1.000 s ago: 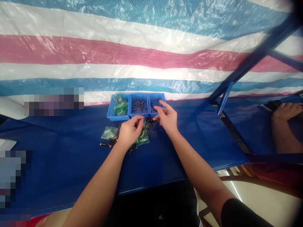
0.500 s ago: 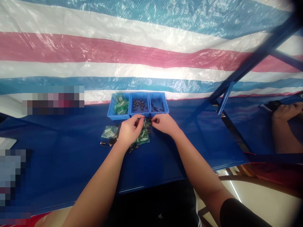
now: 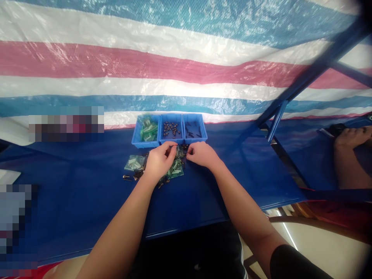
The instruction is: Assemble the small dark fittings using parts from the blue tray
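Observation:
My left hand (image 3: 159, 159) is over the left side of a small heap of parts, thumb and fingers bent together; whatever they hold is too small to tell. My right hand (image 3: 202, 154) pinches at the heap's right edge, and its fingertips hide what is between them. Under and between the hands lie clear green-tinted bags with pale pins (image 3: 175, 169) and loose brass-and-dark screws (image 3: 137, 175). Another small bag (image 3: 134, 162) lies left of my left hand. A single brass-coloured screw (image 3: 126, 177) rests apart at the far left.
Behind the heap, three blue bins stand side by side: a left bin (image 3: 136, 145) with green-tinted bags, a middle bin (image 3: 172, 141) with brass-and-dark screws, a right bin (image 3: 204, 137) with thin dark pieces. A blue metal frame (image 3: 274, 128) and another person's arm (image 3: 351, 155) are at right.
My right hand has shifted slightly toward me along the heap's right edge, its fingers still pinched. My left hand looks the same and stays in place.

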`<action>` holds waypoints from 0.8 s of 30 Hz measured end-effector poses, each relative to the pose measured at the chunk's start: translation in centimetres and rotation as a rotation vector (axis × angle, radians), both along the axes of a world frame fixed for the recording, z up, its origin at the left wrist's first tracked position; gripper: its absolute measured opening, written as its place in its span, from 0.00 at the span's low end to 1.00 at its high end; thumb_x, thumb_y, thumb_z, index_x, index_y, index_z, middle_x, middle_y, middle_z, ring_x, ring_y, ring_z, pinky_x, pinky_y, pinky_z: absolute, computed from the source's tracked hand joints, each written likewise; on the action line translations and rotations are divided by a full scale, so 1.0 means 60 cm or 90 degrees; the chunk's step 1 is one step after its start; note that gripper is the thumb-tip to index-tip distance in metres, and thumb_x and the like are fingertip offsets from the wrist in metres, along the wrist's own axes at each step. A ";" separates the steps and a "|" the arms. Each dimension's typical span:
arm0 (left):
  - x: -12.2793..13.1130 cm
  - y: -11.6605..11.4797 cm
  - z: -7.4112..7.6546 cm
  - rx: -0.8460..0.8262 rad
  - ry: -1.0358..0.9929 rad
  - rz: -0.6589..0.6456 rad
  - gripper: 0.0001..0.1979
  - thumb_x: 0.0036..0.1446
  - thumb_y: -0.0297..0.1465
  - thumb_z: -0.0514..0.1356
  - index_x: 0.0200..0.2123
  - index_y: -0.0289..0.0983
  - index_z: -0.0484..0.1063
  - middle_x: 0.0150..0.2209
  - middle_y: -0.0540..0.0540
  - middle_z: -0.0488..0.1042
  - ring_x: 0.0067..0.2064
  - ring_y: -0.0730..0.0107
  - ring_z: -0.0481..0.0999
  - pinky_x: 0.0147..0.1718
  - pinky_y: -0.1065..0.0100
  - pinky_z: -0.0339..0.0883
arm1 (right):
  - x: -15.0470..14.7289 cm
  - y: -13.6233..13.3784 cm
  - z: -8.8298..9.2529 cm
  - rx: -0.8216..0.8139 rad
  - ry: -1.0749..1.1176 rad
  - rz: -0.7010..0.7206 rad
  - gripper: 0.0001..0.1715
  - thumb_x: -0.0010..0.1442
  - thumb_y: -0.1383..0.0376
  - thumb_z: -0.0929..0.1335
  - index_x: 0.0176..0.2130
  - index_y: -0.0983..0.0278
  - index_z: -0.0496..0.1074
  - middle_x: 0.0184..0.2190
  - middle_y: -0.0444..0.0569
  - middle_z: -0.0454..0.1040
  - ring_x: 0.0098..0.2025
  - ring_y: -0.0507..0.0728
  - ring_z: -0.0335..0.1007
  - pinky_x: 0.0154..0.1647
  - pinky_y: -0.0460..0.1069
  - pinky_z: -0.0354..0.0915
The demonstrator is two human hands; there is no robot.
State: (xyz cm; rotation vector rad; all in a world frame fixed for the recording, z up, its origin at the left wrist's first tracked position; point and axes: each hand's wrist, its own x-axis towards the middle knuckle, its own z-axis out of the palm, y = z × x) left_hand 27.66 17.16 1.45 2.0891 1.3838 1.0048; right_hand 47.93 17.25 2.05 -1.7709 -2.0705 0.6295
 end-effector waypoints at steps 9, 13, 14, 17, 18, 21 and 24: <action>0.001 -0.001 0.000 0.001 -0.021 -0.001 0.15 0.65 0.39 0.56 0.48 0.39 0.76 0.25 0.52 0.72 0.25 0.74 0.68 0.28 0.71 0.61 | -0.020 -0.009 0.012 0.028 0.361 -0.010 0.06 0.56 0.61 0.69 0.33 0.63 0.74 0.27 0.43 0.76 0.27 0.50 0.69 0.30 0.46 0.64; 0.001 -0.003 0.001 -0.006 -0.024 -0.007 0.16 0.65 0.40 0.57 0.51 0.40 0.75 0.25 0.54 0.70 0.25 0.75 0.67 0.29 0.72 0.61 | -0.025 -0.009 0.005 0.042 0.418 0.016 0.07 0.58 0.61 0.70 0.35 0.62 0.74 0.28 0.43 0.76 0.28 0.50 0.70 0.31 0.46 0.66; 0.001 -0.003 0.001 -0.005 -0.023 -0.007 0.16 0.65 0.40 0.57 0.51 0.40 0.74 0.25 0.54 0.69 0.25 0.75 0.67 0.29 0.72 0.61 | -0.025 -0.008 0.004 0.044 0.431 0.015 0.08 0.58 0.60 0.70 0.37 0.62 0.75 0.29 0.43 0.76 0.27 0.50 0.71 0.31 0.47 0.67; 0.001 -0.002 0.001 -0.013 -0.027 0.002 0.16 0.65 0.41 0.57 0.51 0.40 0.72 0.24 0.55 0.68 0.25 0.75 0.67 0.29 0.72 0.61 | -0.027 -0.005 0.001 0.020 0.493 0.011 0.19 0.59 0.60 0.69 0.50 0.60 0.74 0.31 0.43 0.78 0.26 0.51 0.72 0.30 0.47 0.69; 0.001 -0.002 0.000 -0.018 -0.028 0.004 0.15 0.65 0.41 0.57 0.49 0.40 0.72 0.24 0.55 0.68 0.24 0.75 0.66 0.28 0.72 0.60 | -0.028 -0.004 0.001 0.008 0.513 0.013 0.22 0.60 0.60 0.69 0.54 0.59 0.72 0.32 0.43 0.78 0.26 0.51 0.72 0.30 0.47 0.70; 0.000 -0.001 -0.001 -0.020 -0.025 0.001 0.13 0.64 0.42 0.57 0.44 0.39 0.73 0.23 0.55 0.67 0.24 0.75 0.65 0.27 0.72 0.59 | -0.029 -0.003 0.002 -0.009 0.555 0.017 0.24 0.61 0.59 0.68 0.56 0.58 0.72 0.35 0.45 0.78 0.28 0.51 0.73 0.28 0.47 0.70; 0.000 -0.001 -0.001 -0.012 -0.023 -0.005 0.14 0.64 0.42 0.57 0.45 0.40 0.73 0.23 0.54 0.67 0.24 0.74 0.66 0.28 0.72 0.59 | -0.030 -0.003 0.002 -0.015 0.565 0.014 0.19 0.62 0.58 0.68 0.52 0.58 0.74 0.35 0.46 0.79 0.29 0.51 0.74 0.28 0.47 0.71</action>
